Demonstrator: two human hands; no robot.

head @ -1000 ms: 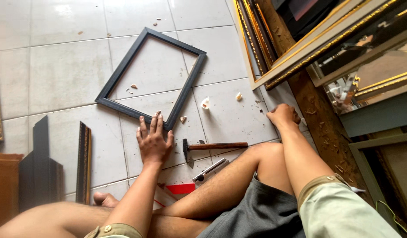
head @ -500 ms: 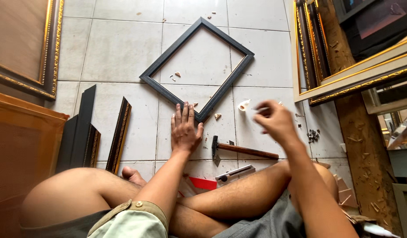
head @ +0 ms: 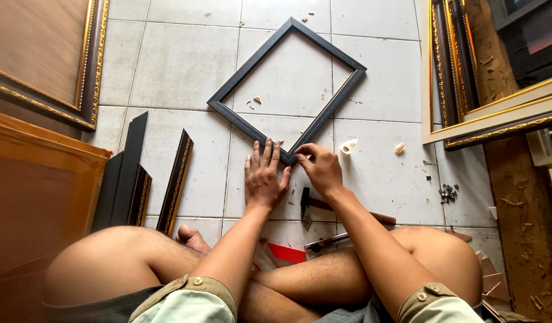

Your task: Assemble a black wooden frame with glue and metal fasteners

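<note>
Hands meet at the near corner of a dark rectangular picture frame [head: 288, 90] that lies flat on the pale tiled floor [head: 180, 66], turned so 1 corner points toward the seated person. The left hand [head: 265, 176] is spread flat, palm down, its fingers [head: 265, 157] apart and their tips reaching the frame's lower-left rail beside that corner; the pose looks like bracing, keeping the frame from sliding on the smooth tiles. The right hand [head: 319, 167] sits just beside it at the same corner, fingers curled together and pinched at the tips as if on something very small, though what is between them is too small to tell. Directly behind the hands a hammer [head: 341, 210] lies on the floor, head to the left, its wooden handle running under the right forearm, close enough to pick up without shifting. A red and white packet [head: 282, 254] and a metal tool [head: 326, 242] lie by the crossed bare legs. Short lengths of dark and gilt moulding [head: 147, 179] rest in a group to the left, apart from the frame. Wood chips [head: 350, 145] are scattered on the tiles just right of the corner, with a small heap of metal bits [head: 448, 192] farther right. Large gilded frames [head: 461, 78] lean at the right and left edges.
</note>
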